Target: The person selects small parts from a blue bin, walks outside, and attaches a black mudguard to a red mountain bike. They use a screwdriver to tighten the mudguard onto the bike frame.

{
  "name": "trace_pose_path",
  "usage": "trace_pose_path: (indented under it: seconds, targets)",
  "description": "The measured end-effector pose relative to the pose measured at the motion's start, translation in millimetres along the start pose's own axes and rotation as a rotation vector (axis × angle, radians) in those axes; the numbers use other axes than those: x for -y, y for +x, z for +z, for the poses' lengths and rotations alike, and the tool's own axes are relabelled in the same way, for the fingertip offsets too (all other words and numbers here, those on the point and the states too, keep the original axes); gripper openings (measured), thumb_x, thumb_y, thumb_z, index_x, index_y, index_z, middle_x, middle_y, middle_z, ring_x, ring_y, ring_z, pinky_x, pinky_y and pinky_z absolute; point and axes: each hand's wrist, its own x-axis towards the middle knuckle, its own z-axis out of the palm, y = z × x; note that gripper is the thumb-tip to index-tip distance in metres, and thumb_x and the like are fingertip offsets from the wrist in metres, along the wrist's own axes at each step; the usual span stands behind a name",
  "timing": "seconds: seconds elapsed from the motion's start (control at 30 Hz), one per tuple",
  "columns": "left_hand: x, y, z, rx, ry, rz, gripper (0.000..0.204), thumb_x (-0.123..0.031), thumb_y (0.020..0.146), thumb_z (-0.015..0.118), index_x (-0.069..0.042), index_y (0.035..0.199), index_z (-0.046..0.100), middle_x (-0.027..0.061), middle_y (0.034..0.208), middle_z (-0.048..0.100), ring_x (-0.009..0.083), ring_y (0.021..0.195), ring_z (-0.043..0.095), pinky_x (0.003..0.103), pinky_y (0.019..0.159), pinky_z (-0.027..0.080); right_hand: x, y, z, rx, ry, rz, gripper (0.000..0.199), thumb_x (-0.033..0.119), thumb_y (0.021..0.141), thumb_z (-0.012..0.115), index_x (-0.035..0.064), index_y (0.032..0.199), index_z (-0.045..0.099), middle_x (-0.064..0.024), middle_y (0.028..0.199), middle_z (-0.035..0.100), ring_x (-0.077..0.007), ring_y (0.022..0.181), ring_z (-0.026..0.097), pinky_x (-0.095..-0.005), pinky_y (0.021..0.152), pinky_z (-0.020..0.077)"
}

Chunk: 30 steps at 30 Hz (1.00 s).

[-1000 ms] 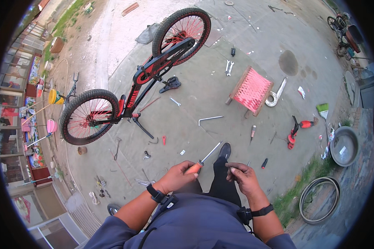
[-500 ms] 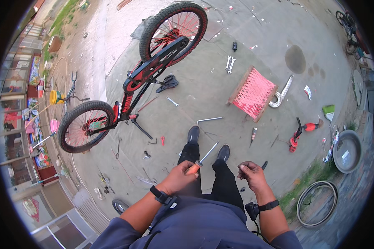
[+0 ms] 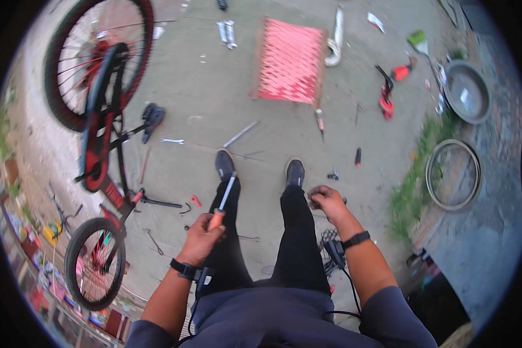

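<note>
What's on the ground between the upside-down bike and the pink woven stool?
In the head view, between the bike and the stool lie a small wrench and a grey metal rod on the concrete.

An outdoor bicycle repair yard: a red-and-black bicycle [image 3: 101,145] lies upturned on the bare concrete ground [image 3: 214,98], with scattered metal spanners [image 3: 227,32], a loose bare wheel rim [image 3: 453,174] and a red woven stool [image 3: 290,60].

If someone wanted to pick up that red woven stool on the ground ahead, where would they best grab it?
Probably by a side rail of the red woven square stool, coming down from above: it stands flat on the concrete ground, its wooden frame edges are exposed, and the woven seat looks too soft to grip.
</note>
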Motion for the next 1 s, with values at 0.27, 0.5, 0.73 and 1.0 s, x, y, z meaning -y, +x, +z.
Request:
trace_pose_path:
  seconds: [0.27, 0.5, 0.73, 1.0]
  targets:
    - [-2.9, 125.2, -12.7, -0.084, 0.147, 0.006, 0.029, -0.007, 0.090, 0.064, -0.002, 0.117, 0.056, 0.0042, 0.096, 0.061, 0.0107, 0.074, 0.061, 0.024, 0.067, 0.050, -55.5, 158.1, -46.1, -0.087, -0.150, -0.028, 0.016, 0.009, 0.090, 0.063, -0.0004, 0.102, 0.068, -0.0050, 0.082, 0.068, -0.0131, 0.073, 0.064, -0.0277, 0.068, 0.0518]
    - [-11.7, 236.5, -30.7, -0.158, 0.395, 0.040, 0.025, -0.004, 0.090, 0.060, 0.000, 0.113, 0.054, 0.0048, 0.092, 0.059, 0.0112, 0.076, 0.059, 0.025, 0.070, 0.050, -96.4, 319.9, -89.7, -0.291, -0.480, -0.257, 0.019, 0.017, 0.087, 0.067, 0.0065, 0.101, 0.074, -0.0125, 0.091, 0.070, -0.0226, 0.080, 0.067, -0.0331, 0.076, 0.0527]
    - [-19.1, 293.2, -34.6, -0.223, 0.379, 0.079, 0.021, -0.006, 0.087, 0.060, -0.003, 0.107, 0.055, 0.0018, 0.087, 0.057, 0.0108, 0.075, 0.056, 0.026, 0.071, 0.046, -80.0, 412.4, -65.2, -0.460, -0.701, -0.371, 0.018, 0.025, 0.084, 0.072, 0.0150, 0.098, 0.075, -0.0120, 0.100, 0.066, -0.0305, 0.084, 0.066, -0.0402, 0.075, 0.0528]
    - [-17.5, 308.9, -40.4, -0.215, 0.382, 0.066, 0.023, -0.006, 0.085, 0.061, -0.004, 0.108, 0.056, 0.0013, 0.086, 0.058, 0.0108, 0.076, 0.057, 0.026, 0.072, 0.047, -51.8, 499.4, -13.8, -0.762, -0.596, -0.473, 0.026, 0.028, 0.082, 0.076, 0.0068, 0.096, 0.072, -0.0099, 0.083, 0.069, -0.0242, 0.074, 0.067, -0.0366, 0.067, 0.0514]
